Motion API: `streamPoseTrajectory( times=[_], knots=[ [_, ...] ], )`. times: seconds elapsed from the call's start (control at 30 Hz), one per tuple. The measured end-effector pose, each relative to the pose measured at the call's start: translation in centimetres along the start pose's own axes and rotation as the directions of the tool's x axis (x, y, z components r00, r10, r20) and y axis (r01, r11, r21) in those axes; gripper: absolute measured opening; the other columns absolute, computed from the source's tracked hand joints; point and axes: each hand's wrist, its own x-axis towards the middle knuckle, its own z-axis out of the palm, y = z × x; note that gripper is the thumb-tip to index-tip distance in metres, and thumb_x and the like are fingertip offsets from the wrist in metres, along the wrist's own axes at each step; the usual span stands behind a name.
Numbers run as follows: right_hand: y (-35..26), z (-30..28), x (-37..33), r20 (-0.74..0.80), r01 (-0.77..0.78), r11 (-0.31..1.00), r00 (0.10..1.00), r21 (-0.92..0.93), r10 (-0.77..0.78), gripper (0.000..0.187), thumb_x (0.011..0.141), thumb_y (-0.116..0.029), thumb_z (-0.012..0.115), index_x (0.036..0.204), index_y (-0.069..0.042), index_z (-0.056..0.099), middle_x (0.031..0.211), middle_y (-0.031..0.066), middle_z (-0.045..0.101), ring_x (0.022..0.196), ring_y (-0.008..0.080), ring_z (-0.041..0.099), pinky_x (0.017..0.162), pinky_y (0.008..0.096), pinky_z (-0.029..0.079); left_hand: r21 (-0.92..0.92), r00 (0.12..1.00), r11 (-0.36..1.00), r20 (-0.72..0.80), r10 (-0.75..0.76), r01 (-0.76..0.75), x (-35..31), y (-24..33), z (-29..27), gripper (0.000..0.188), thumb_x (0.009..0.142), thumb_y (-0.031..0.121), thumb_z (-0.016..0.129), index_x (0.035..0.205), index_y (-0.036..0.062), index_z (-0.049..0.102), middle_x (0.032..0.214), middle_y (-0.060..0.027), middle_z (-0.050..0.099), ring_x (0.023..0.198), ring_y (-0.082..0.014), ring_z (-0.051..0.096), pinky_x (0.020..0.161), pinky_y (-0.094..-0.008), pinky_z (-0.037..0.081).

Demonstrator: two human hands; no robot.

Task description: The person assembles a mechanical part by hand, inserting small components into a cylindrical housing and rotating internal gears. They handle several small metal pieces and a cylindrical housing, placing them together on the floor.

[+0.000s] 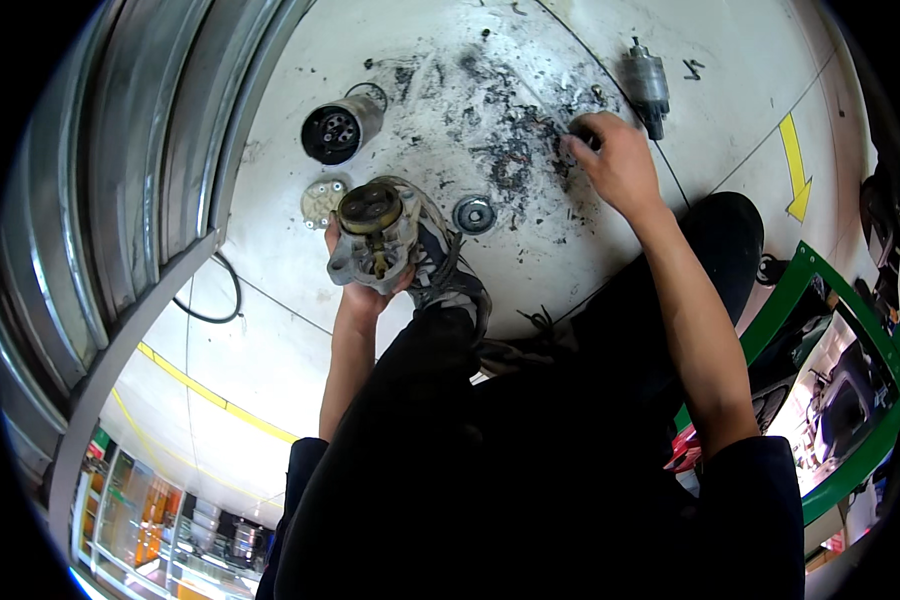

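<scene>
My left hand [362,298] is wrapped round the underside of a cast metal housing [402,245], held up over the floor beside my shoe. A dark round opening sits at its top, with a brass-coloured part below. My right hand [615,160] is low over the black-stained floor, its fingers curled; something dark shows by the fingertips, too blurred to name. Between the hands lies a round metal disc with a ringed centre [474,214]. Beyond the housing, an open metal cylinder [355,130] lies on its side, a round pale plate [323,203] near it.
At the far right lies a grey metal cylinder with a dark end [646,85], with small screws [693,69] beside it. Black grime and bits [510,150] cover the middle floor. A corrugated metal wall [140,150] rises at left, a green frame [820,255] at right. A black cable [238,300] lies near the wall.
</scene>
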Motion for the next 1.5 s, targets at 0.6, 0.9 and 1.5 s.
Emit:
streamPoseTrajectory(
  times=[0.6,0.9,1.5],
  knots=[
    [-20.5,5.8,7.4,0.292,0.413,0.909,0.864,0.053,-0.410,0.070,0.070,-0.005,0.072,0.135,-0.014,0.045,0.133,0.0166,0.049,0.115,0.0346,0.055,0.093,0.0386,0.049,-0.165,0.995,0.986,0.097,0.010,0.006,0.2,-0.3,-1.7,0.081,0.089,0.073,0.023,0.131,0.0117,0.053,0.119,-0.0083,0.062,0.104,-0.0221,0.061,0.085,-0.0380,0.051],
    [-9.3,-3.1,2.6,-0.006,-0.037,0.942,0.999,0.334,0.042,0.072,0.066,-0.018,0.082,0.128,0.001,0.051,0.114,0.0169,0.064,0.107,0.0237,0.061,0.097,0.0332,0.046,-0.228,1.000,0.973,-0.003,-0.027,0.025,0.4,-0.3,0.0,0.088,0.083,0.079,0.024,0.119,0.0049,0.055,0.094,-0.0134,0.060,0.065,-0.0244,0.047,0.056,-0.0347,0.035],
    [-5.1,-4.4,-6.9,0.171,-0.037,0.995,0.985,0.097,0.020,0.070,0.061,-0.010,0.080,0.124,0.000,0.051,0.120,0.0220,0.059,0.109,0.0373,0.059,0.095,0.0398,0.047,-0.119,0.998,0.991,0.021,-0.055,0.057,0.1,0.4,-0.1,0.086,0.083,0.080,0.020,0.118,0.0113,0.058,0.090,-0.0083,0.065,0.057,-0.0205,0.057,0.038,-0.0312,0.037]
  ],
)
